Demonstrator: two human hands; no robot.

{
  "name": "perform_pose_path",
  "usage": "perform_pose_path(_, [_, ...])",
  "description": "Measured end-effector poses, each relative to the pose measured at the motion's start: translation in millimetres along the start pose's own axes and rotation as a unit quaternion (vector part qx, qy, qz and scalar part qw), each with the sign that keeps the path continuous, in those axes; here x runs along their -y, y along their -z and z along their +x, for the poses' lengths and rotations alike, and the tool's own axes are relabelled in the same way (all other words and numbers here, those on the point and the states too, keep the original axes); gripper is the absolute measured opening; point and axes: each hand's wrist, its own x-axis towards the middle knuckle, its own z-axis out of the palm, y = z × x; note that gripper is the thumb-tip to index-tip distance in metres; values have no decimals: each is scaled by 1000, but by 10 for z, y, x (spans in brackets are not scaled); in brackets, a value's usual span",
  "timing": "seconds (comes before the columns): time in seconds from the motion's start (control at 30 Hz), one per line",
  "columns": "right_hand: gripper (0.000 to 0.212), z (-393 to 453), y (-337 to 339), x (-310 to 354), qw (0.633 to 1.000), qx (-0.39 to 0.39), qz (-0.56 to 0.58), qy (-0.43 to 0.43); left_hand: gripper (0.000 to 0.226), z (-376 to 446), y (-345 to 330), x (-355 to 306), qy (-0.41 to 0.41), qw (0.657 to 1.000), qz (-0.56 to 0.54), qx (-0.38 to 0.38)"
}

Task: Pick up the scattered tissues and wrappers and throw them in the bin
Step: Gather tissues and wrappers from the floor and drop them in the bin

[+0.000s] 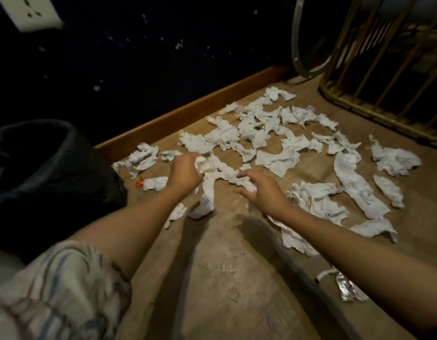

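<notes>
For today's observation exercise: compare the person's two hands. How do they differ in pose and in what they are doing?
The left hand is closed around a wad of tissue; the right hand is open, fingers spread, holding nothing. The left hand is nearer the dark bin; the right hand reaches over a loose tissue strip. Both hover low above the littered floor.

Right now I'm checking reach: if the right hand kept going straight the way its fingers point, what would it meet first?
The right hand points up and left across the floor. First in line is the long crumpled white tissue strip at its fingertips, probably touching already; depth is unclear.
</notes>
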Motion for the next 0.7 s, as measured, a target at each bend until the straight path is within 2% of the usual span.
perform_pose_path(0.17, [63, 428, 79, 811, 994, -49, -42, 93, 30, 143, 962, 4, -3, 992, -104, -77])
perform_pose_path(0.3, [49, 695, -92, 1474, 986, -84, -14, 141, 29, 30, 1507, 189, 33, 966, -193, -166])
perform_pose_path(0.37, [41, 815, -248, 1786, 987, -81, -10, 140, 31, -97, 1678, 314, 61, 926, -276, -250])
perform_pose_path(0.47, [38, 954, -512, 2230, 989, -56, 15, 137, 25, -245, 1866, 600, 97, 821, -411, -384])
perform_pose_path(0.53, [36, 1001, -664, 2476, 989, -46, 41, 134, 21, -286, 1948, 804, 133, 763, -465, -429])
perform_pose_path(0.6, [34, 1077, -886, 2758, 989, -35, 54, 136, 36, -314, 2098, 1053, 158, 714, -508, -455])
perform_pose_path(0.63, [35, 1122, -992, 2889, 989, -33, 60, 132, 39, -328, 2164, 1166, 177, 709, -505, -459])
perform_pose_path(0.7, [40, 1240, -1191, 3122, 989, -26, 100, 108, 39, -366, 2298, 1364, 227, 730, -455, -456])
